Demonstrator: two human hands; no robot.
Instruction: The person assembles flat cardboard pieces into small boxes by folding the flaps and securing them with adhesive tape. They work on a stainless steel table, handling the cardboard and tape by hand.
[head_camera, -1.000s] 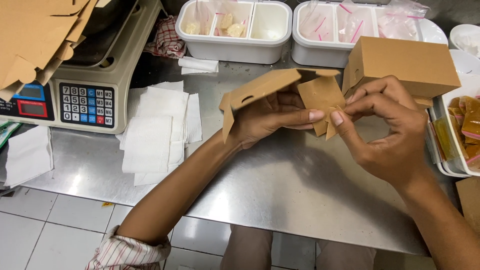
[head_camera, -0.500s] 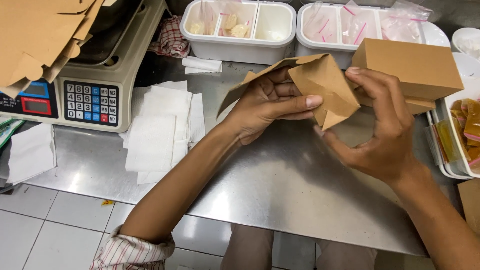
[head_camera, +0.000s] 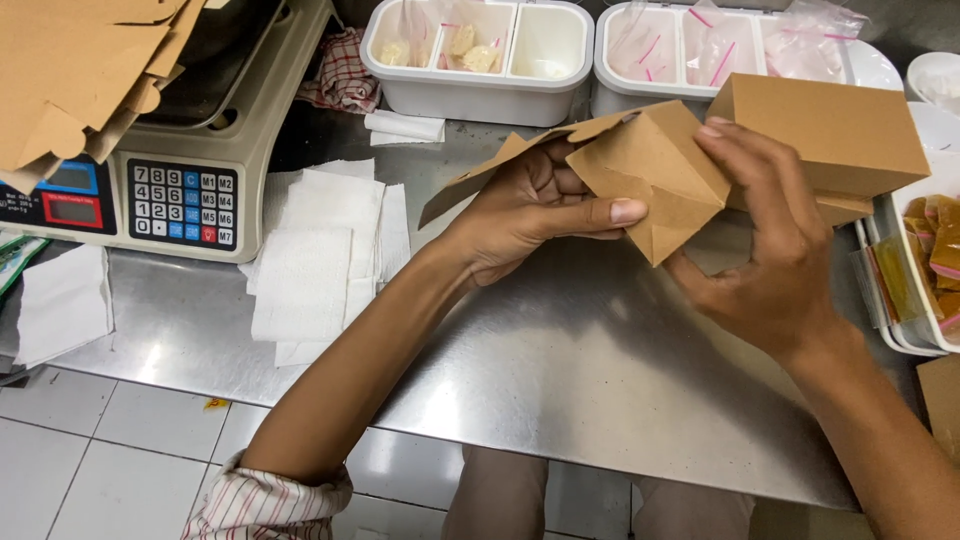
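Note:
Both my hands hold a half-folded brown cardboard box (head_camera: 650, 175) above a steel table (head_camera: 560, 350). My left hand (head_camera: 530, 215) grips it from the left, thumb pressed along its lower side, with an open flap sticking out over the fingers. My right hand (head_camera: 770, 250) clasps the box's right corner, fingers over the top and thumb underneath. A finished brown box (head_camera: 830, 130) sits just behind my right hand.
A weighing scale (head_camera: 190, 170) stands at the left with flat brown box blanks (head_camera: 80, 70) piled on it. White paper napkins (head_camera: 320, 250) lie beside it. Two white divided containers (head_camera: 480, 60) stand at the back. A tray of brown wrapped sweets (head_camera: 930, 260) sits at the right edge.
The box has been turned and folded further, now showing a closed pointed corner. My right hand shifted from pinching a flap to wrapping the box's right side.

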